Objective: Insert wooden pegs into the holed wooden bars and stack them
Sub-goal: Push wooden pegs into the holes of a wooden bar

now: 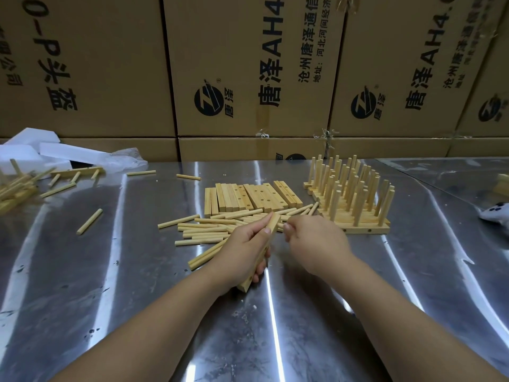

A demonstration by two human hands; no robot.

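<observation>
Two bare forearms enter from the bottom edge, no sleeves in view, none reaching the wrists. Left hand (245,250) and right hand (316,241) both bare: no gloves, rings, watch or bands visible. Fingernails short, unpainted. No marks or tattoos seen on either arm.

- The one camera sits on my head, looking forward and down over my forearms.
- It is close above the metal table (275,340), with my left hand (242,249) and right hand (316,241) near centre.
- Its wide lens reaches the cardboard boxes (248,64) behind the table.
</observation>
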